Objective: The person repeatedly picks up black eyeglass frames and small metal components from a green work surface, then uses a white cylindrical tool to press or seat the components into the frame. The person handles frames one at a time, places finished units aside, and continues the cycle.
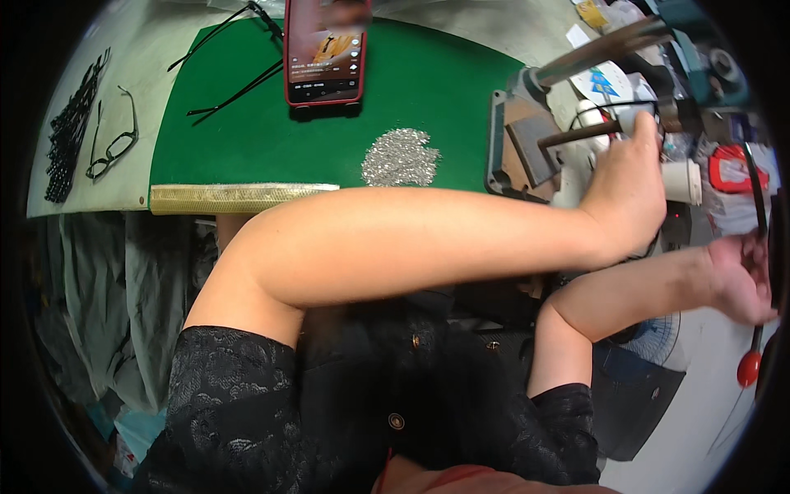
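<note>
My left arm crosses the front of the green mat. My left hand is up at the bench press, its fingers bent round a pale part by the spindle; the fingertips and what they hold are hidden. My right hand is at the far right, fingers curled about a dark lever that runs past it toward a red ball knob. Part of that grip is lost in the dark rim. The press's base carries a brown board with a dark metal block. Left of it lies a heap of small silvery metal pieces.
A phone in a red case stands on the green mat, beside black glasses. Farther left are another black glasses frame and a bundle of black temple arms. A gold strip edges the mat. A white cup stands beyond my left hand.
</note>
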Demonstrator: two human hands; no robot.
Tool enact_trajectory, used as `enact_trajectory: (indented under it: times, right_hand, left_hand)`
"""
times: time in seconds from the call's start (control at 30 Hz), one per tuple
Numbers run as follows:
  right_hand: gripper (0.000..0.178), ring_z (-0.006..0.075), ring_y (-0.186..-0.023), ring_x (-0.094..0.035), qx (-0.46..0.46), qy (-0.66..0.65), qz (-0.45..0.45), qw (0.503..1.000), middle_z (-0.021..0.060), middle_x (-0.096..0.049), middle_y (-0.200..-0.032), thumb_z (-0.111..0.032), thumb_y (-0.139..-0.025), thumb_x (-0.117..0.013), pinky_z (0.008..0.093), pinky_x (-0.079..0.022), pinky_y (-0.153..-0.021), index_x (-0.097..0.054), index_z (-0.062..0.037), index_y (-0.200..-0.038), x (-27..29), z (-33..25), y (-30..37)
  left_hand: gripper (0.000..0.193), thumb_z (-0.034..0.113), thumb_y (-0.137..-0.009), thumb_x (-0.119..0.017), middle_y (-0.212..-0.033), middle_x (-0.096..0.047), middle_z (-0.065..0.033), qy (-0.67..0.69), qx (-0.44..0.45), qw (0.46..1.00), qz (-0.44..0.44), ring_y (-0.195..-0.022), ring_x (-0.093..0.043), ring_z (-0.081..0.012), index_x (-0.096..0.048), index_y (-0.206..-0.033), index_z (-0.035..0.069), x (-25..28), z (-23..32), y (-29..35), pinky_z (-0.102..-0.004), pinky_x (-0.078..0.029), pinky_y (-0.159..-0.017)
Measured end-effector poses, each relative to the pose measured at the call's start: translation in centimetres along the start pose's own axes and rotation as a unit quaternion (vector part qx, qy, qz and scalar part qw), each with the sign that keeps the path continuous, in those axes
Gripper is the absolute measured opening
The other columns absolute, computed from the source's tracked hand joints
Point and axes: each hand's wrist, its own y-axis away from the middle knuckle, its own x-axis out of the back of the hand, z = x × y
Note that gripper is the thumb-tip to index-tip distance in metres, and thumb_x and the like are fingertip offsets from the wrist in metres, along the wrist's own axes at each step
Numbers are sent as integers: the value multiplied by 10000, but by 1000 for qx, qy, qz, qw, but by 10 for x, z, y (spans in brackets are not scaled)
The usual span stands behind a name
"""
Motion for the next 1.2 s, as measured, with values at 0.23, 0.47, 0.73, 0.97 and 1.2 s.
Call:
enact_trajectory:
  times: [0.23, 0.47, 0.73, 0.97, 1.2]
  right_hand:
    - [284, 229, -708, -580, -19, -103, -113, 988, 206, -637, -748, -222, -896, -442, 296, -429, -591, -545, 29, -812, -9, -12, -12]
    - [281, 151, -912, -563, 34, 151, -64, 986, 98, -620, -997, -213, -949, -590, 275, -454, -806, -588, 27, -1094, -61, -40, 75]
    - [488, 188, -870, -622, -272, -107, -381, 877, 144, -673, -968, -413, -986, -494, 323, -452, -850, -631, 55, -1011, -65, -41, 178]
    - [178, 94, -793, -595, -290, -116, -386, 868, 40, -646, -847, -131, -927, -624, 219, -466, -734, -667, 43, -925, -84, -47, 184]
    - [197, 75, -735, -576, -343, -150, -372, 849, 40, -669, -799, -151, -952, -585, 213, -438, -681, -692, 14, -956, -80, -33, 205]
  left_hand:
    - [180, 17, -911, -416, -825, -578, -142, 208, 211, 948, -117, -533, -565, -161, -347, -1075, -5, 7, 30, -14, -341, -512, -471]
    - [114, 82, -953, -459, -755, -581, -56, 112, 53, 965, -231, -499, -529, -113, -397, -1034, 31, 71, 51, 14, -241, -408, -457]
    - [147, 16, -959, -487, -721, -580, -72, -133, -164, 952, -221, -494, -521, -107, -431, -1093, -6, 142, 50, 53, -242, -413, -459]
    - [152, 9, -950, -497, -721, -591, -73, -182, -180, 940, -224, -500, -535, -112, -436, -1088, -5, 158, 49, 51, -249, -427, -463]
    - [253, 17, -885, -519, -878, -601, -86, -155, -36, 943, -292, -690, -576, -118, -450, -1128, -4, 185, 61, 49, -257, -467, -559]
